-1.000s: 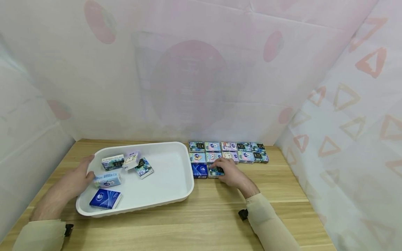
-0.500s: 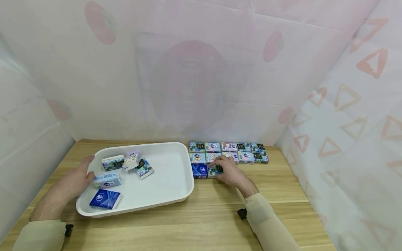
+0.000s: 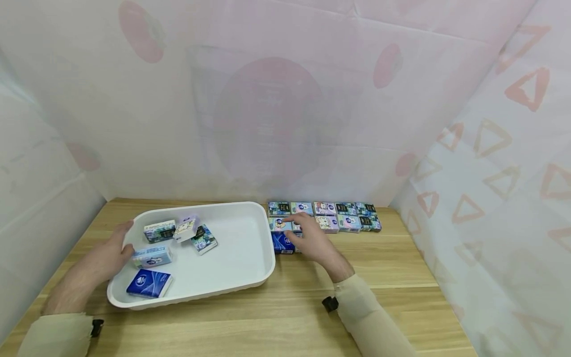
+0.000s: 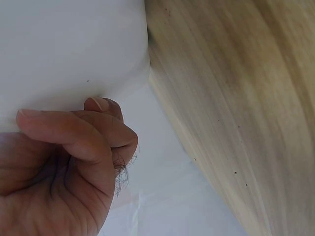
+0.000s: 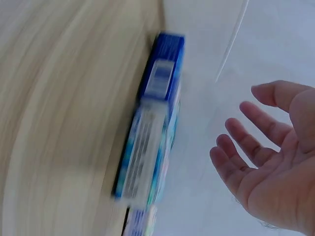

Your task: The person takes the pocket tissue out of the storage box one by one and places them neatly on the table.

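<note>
My left hand point(image 3: 104, 255) grips the left rim of a white plastic tray point(image 3: 241, 258); in the left wrist view its curled fingers point(image 4: 78, 137) touch the tray's wall. Several small tissue packs lie in the tray, among them a dark blue pack point(image 3: 149, 283), a light blue pack point(image 3: 153, 257) and a purple-white pack point(image 3: 186, 229). Over the rows of packs right of the tray hovers my right hand point(image 3: 314, 240), fingers spread and holding nothing. Below it sit a blue tissue pack point(image 5: 162, 69) and a floral pack point(image 5: 140, 152), edge to edge, the floral one mostly hidden in the head view.
Several more tissue packs point(image 3: 349, 223) form two tight rows behind, running along the back of the wooden table point(image 3: 285, 322). White patterned sheets point(image 3: 267, 124) enclose the table at the back and both sides.
My right hand has let go of the dark floral pack beside the blue one. It has lifted and shifted left, toward the tray. My left hand stays on the rim.
</note>
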Demonstrator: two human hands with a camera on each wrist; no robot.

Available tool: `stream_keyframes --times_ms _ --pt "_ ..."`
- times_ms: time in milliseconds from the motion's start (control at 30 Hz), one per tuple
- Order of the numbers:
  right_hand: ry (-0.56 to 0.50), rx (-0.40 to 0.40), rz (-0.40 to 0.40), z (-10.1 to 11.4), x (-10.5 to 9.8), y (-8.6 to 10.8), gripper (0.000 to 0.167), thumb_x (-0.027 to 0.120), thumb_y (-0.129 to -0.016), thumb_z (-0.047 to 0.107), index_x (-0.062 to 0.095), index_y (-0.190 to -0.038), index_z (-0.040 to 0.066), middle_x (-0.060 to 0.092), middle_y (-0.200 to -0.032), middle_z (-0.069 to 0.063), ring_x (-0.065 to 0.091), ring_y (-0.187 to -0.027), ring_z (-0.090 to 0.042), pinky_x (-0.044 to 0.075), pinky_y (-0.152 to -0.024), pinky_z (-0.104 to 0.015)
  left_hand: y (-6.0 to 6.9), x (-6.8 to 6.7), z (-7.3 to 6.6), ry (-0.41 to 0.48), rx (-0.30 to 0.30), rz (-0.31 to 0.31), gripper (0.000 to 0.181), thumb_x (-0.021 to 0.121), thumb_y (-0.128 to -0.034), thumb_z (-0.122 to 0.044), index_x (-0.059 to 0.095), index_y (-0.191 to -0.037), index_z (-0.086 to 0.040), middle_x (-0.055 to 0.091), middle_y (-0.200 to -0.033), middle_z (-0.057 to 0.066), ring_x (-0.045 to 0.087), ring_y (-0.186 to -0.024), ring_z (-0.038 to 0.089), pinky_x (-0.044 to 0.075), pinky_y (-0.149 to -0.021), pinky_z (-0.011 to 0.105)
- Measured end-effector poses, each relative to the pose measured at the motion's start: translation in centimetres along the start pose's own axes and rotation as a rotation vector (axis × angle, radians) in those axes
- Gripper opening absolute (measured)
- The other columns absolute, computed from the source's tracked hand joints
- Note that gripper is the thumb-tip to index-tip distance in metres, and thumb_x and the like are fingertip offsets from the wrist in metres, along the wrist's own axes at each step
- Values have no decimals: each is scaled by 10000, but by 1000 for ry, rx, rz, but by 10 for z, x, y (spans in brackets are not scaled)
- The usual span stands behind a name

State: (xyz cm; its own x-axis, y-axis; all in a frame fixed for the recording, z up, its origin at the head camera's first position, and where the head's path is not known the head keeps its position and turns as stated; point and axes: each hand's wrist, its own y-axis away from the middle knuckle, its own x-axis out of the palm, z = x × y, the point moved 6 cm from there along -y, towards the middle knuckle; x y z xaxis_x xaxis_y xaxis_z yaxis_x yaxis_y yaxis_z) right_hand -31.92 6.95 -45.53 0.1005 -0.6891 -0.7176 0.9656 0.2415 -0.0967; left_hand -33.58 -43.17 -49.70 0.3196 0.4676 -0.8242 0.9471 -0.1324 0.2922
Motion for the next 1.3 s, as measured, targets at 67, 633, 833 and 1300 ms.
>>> stream_keyframes --times_ms 67,633,833,1300 --pt "-40 -27 -1 9 6 -2 401 695 -1175 148 716 -1551 12 675 -1632 -230 613 -1564 -484 528 -1288 -680 0 0 0 -4 2 -1 814 400 -1237 -168 -131 -1802 81 475 -1467 623 830 -948 419 696 -703 478" --pt "-161 -71 -17 74 67 -22 458 718 -1161 156 671 -1607 66 649 -1663 -183 665 -1498 -409 570 -1280 -558 0 -1 -2 -13 20 -15 810 405 -1232 -154 -118 -1794 105 463 -1472 629 827 -953 434 696 -713 487" --pt "-145 -54 7 88 92 -29 500 732 -1158 169 646 -1643 85 648 -1670 -165 674 -1494 -358 585 -1257 -445 2 -1 -2 -6 20 -10 806 395 -1234 -154 -124 -1794 103 466 -1462 631 830 -939 420 692 -702 474" --pt "-92 34 76 107 145 -49 533 779 -1120 205 670 -1632 108 656 -1683 -120 640 -1556 -254 522 -1313 -359 0 -2 -2 -17 41 -26 806 405 -1227 -151 -103 -1792 118 470 -1472 634 836 -933 426 694 -698 480"
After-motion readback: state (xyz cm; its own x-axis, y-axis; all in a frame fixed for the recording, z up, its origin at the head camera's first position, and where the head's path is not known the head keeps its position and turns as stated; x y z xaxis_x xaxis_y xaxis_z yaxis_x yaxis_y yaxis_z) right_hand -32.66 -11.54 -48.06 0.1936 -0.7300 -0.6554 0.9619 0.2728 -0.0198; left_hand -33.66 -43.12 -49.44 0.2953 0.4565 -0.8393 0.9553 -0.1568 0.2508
